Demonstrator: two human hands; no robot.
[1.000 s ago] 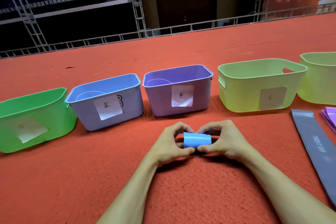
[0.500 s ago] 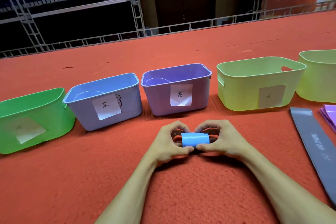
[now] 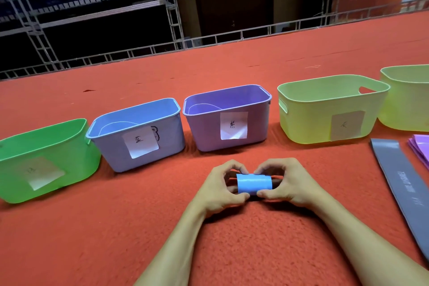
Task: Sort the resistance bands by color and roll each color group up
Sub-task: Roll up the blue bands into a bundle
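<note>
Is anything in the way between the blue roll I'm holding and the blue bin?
Nothing visible. Only bare carpet lies between the blue roll and the blue bin, whose top is open.

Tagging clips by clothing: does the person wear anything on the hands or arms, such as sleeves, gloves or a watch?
No. The left hand and right hand carry no gloves, rings or watch, and no sleeve shows anywhere up to the frame's edge.

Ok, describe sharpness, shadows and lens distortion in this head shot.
Head view: blue roll sharp, evenly lit; soft shadow on the red carpet beneath it; wide-angle distortion tilts the green bin at the left edge; racks behind are dark.
</note>
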